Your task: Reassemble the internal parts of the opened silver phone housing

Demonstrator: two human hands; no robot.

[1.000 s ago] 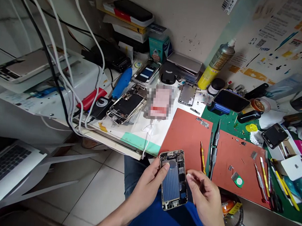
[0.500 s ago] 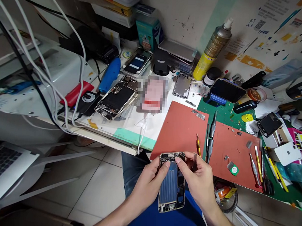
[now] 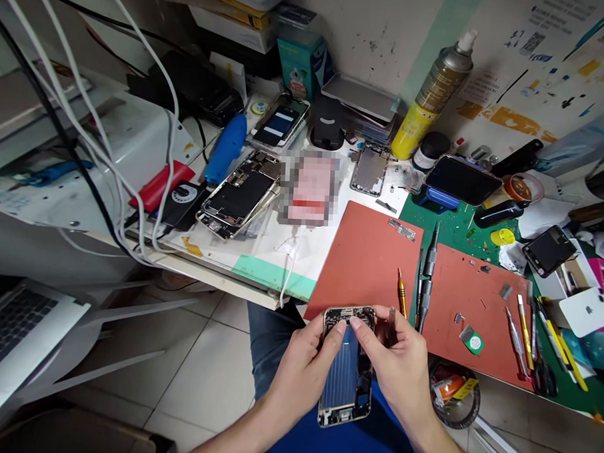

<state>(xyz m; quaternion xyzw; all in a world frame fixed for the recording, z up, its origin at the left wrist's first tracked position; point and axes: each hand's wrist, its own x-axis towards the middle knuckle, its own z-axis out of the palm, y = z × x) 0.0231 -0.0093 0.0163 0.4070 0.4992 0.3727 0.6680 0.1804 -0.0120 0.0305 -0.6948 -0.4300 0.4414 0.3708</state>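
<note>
An opened phone (image 3: 339, 382), its inner parts bare, is held upright over my lap, below the desk's front edge. My left hand (image 3: 306, 360) grips its left side, with the thumb on the upper part of the frame's inside. On the right side my right hand (image 3: 396, 357) holds the same phone, its thumb pressing near the top beside the other thumb. A thin dark tool (image 3: 392, 324) sticks up between the fingers of my right hand; its lower end is hidden. The fingers behind the phone cannot be seen.
Red-brown mats (image 3: 371, 256) carry screwdrivers (image 3: 427, 279), small parts and a green round-labelled piece (image 3: 472, 341). Further back stand another opened phone (image 3: 241, 194), a phone frame (image 3: 370, 169) and a spray can (image 3: 434, 92). White cables (image 3: 174, 114) hang at the left; a bin (image 3: 453, 393) is below.
The camera view has shifted slightly, so the desk appears a little further right. Both hands still hold the phone, with the thumbs near its top in almost the same place.
</note>
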